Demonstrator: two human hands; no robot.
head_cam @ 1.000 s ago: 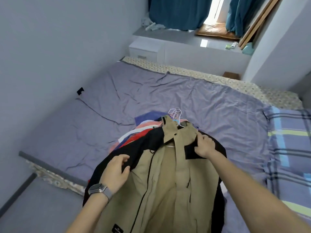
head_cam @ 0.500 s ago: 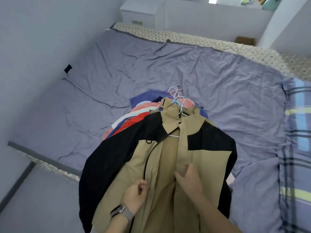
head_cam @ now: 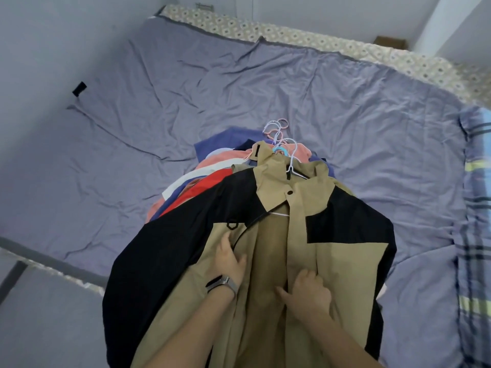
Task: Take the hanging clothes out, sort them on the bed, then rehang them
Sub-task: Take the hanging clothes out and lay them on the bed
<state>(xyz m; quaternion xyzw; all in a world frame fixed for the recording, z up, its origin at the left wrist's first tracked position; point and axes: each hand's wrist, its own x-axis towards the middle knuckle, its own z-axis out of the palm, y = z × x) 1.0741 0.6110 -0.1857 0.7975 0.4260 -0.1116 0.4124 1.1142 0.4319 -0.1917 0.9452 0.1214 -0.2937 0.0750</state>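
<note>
Tan-and-black jacket (head_cam: 268, 251) on top of a pile of hung clothes (head_cam: 202, 179), low centre of the frame, on the bed (head_cam: 159, 102) with its lilac sheet. Bunched hanger hooks (head_cam: 279, 134) at the pile's upper end. Left hand (head_cam: 229, 258), watch (head_cam: 221, 284) on the wrist, gripping the jacket's left front edge. Right hand (head_cam: 308, 290) pressed on the right front panel, fingers curled into the fabric. Striped blanket (head_cam: 475, 208) along the right edge.
</note>
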